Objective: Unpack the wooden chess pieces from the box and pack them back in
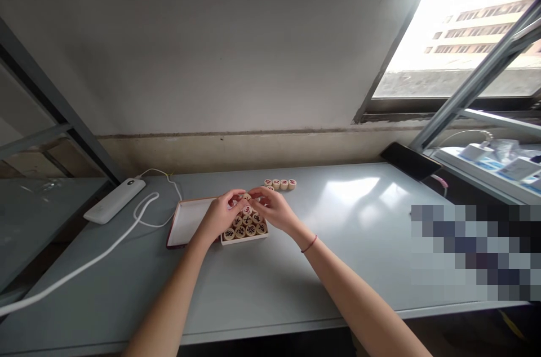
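Round wooden Chinese chess pieces point(240, 231) with black or red characters fill much of a shallow white box point(245, 240) on the desk. Over the box's far part, my left hand point(224, 213) and my right hand point(273, 208) come together. Their bent fingers close from both sides around one chess piece point(247, 197), partly covered by the fingertips. My hands hide the box's far corners. Just beyond my right hand stands a short row of red-marked pieces point(284, 184) on the desk, one partly behind my fingers. Left of the box lies an open lid point(190, 222) with a white inside.
A white power bank point(114, 201) with a white cable point(105, 253) lies at the left. A dark phone-like slab point(409, 161) leans by the shelf frame point(460, 98) at the back right. The grey desk point(338, 267) ends at the wall behind.
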A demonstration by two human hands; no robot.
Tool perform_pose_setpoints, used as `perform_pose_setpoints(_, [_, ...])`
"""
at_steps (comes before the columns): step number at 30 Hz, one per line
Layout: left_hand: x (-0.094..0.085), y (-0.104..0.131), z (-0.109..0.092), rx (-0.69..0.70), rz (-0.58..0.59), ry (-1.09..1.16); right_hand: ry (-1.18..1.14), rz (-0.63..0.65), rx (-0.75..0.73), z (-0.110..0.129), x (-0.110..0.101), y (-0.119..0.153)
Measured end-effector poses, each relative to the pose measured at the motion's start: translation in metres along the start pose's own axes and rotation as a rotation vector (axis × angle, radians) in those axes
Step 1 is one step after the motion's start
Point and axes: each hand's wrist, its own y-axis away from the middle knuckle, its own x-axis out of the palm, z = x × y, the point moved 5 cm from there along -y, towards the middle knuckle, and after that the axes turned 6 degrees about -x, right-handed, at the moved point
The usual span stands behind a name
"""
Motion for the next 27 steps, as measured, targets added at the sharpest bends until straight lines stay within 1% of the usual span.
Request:
perform_pose_setpoints(2, [-0.001, 0.0, 0.004, -0.008, -0.035, -0.118, 0.043, -0.074, 0.075, -0.013, -0.017, -0.002])
perform_pose_setpoints(4, [-0.001, -0.001, 0.009, -0.004, -0.071, -0.289, 0.182, -0.164, 0.186, -0.03, -0.039, -0.001])
perform_pose_setpoints(5, [0.0, -0.001, 0.011, -0.012, -0.082, -0.364, 0.275, -0.187, 0.243, -0.039, -0.05, 0.001])
perform_pose_setpoints(7, [0.001, 0.0, 0.016, -0.043, -0.085, -0.462, 0.412, -0.194, 0.316, -0.053, -0.065, 0.003])
perform_pose_setpoints(9, [0.004, 0.001, 0.02, -0.063, -0.063, -0.506, 0.476, -0.158, 0.363, -0.063, -0.071, 0.005])
perform_pose_setpoints(11, [0.008, 0.002, 0.021, -0.07, -0.03, -0.523, 0.503, -0.118, 0.387, -0.068, -0.07, 0.006])
perform_pose_setpoints(13, [0.01, 0.003, 0.021, -0.071, -0.012, -0.526, 0.529, -0.106, 0.383, -0.069, -0.066, 0.007])
perform_pose_setpoints(18, [0.01, 0.003, 0.018, -0.085, -0.001, -0.495, 0.587, -0.119, 0.381, -0.065, -0.063, 0.006])
perform_pose_setpoints(20, [0.009, 0.003, 0.017, -0.087, 0.017, -0.491, 0.627, -0.173, 0.377, -0.059, -0.064, 0.006])
perform_pose_setpoints(21, [0.009, 0.002, 0.016, -0.081, 0.018, -0.492, 0.639, -0.207, 0.345, -0.054, -0.062, 0.005])
perform_pose_setpoints(23, [0.008, 0.001, 0.012, -0.045, -0.013, -0.486, 0.6, -0.227, 0.214, -0.04, -0.053, 0.002])
perform_pose_setpoints(25, [0.005, 0.001, 0.005, 0.026, -0.073, -0.432, 0.467, -0.149, 0.058, -0.023, -0.035, 0.0])
perform_pose_setpoints(27, [0.004, 0.001, -0.002, 0.1, -0.108, -0.311, 0.294, -0.035, -0.036, -0.008, -0.013, 0.001])
